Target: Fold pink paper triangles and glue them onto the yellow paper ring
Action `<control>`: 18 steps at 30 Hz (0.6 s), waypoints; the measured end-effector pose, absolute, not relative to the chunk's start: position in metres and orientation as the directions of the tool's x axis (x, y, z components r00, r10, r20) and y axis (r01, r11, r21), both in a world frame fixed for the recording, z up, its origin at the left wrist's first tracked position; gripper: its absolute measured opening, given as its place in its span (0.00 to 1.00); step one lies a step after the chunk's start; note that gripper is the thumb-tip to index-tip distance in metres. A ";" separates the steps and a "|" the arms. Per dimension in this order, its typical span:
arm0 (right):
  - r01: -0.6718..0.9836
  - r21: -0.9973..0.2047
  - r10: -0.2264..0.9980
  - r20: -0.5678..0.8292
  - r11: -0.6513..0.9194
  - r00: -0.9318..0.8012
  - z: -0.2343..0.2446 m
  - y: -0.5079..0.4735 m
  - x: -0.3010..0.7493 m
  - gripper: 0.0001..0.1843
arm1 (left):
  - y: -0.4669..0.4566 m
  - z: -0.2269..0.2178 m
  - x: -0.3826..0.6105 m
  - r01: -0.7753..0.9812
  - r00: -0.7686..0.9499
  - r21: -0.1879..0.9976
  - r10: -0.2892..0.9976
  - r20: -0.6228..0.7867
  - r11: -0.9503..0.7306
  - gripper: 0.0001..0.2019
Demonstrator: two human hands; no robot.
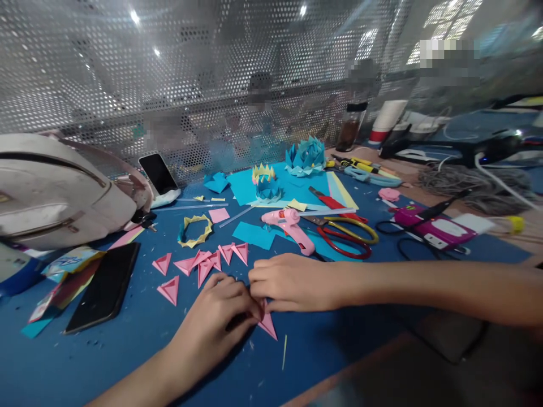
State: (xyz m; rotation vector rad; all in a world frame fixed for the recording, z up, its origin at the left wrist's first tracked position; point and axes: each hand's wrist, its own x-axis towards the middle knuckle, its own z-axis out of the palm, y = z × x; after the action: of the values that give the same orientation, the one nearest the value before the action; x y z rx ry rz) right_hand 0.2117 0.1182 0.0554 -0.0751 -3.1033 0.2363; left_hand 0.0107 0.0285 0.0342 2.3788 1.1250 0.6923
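Note:
Low over the blue table, my left hand (223, 314) and my right hand (292, 282) meet at a folded pink paper piece (268, 325). The fingers of both are closed on it, covering its upper part, while one pointed end shows below them. Several pink folded triangles (205, 264) lie just beyond my left hand, some overlapping. A yellow and blue paper ring (195, 232) rests behind them. The pink glue gun (292, 226) lies beyond my right hand, a clear stick in its back, next to scissors with red and yellow handles (345, 240).
A black phone (106, 288) and a white backpack (55, 189) are at the left. Folded blue paper shapes (306, 157) stand on blue sheets (244, 189) at the back. A magenta power strip (432, 226) with cables is at the right. A perforated metal panel (203, 73) closes the back.

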 end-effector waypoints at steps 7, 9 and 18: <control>0.196 -0.342 0.227 0.054 0.919 -0.972 0.058 0.112 0.215 0.08 | 0.030 0.036 0.015 0.649 0.530 0.456 0.792 0.303 -0.609 0.05; 0.183 -0.347 0.224 0.081 0.920 -0.971 0.056 0.112 0.218 0.06 | 0.027 0.033 0.016 0.667 0.548 0.314 0.730 0.409 -0.676 0.05; -0.073 -0.173 -0.010 0.344 0.982 -0.939 0.034 0.114 0.232 0.11 | -0.004 0.011 0.009 0.678 0.607 -0.025 0.540 0.583 -0.735 0.13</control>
State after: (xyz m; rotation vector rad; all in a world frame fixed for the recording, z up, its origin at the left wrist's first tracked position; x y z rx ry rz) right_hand 0.2320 0.1139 0.0338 0.0600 -2.7797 0.2609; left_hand 0.0089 -0.0041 0.0108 3.0313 1.1700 0.9581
